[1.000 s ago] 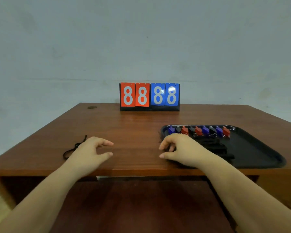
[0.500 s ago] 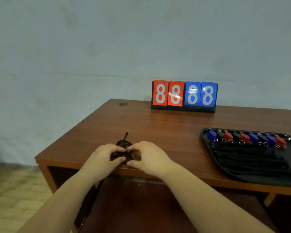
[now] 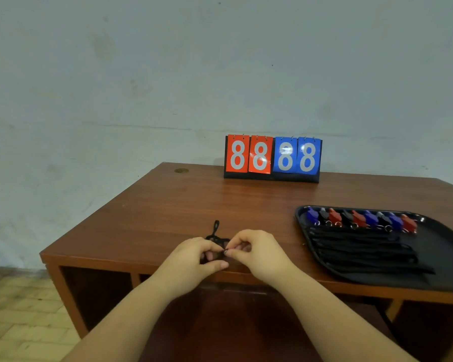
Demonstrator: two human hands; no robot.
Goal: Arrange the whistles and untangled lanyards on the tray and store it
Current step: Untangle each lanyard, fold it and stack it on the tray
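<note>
Tray [image 3: 445,246] cut off at right edge; hands hide most of lanyard [image 3: 216,235]

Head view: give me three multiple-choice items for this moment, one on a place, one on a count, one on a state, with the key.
1. Where is the tray?
A. right side of the table
B. on the floor
C. behind the scoreboard

2. How many cards on the scoreboard are red?
A. one
B. two
C. four

3. What are the hands doing?
A. resting flat on the table
B. lifting the tray
C. both pinching the loose lanyard

Key: 1 A, the tray sits at the table's right, holding whistles and lanyards. 2 B, two red cards stand left of two blue. 3 C, the left hand and right hand pinch the black cord near the table's front edge.
</note>
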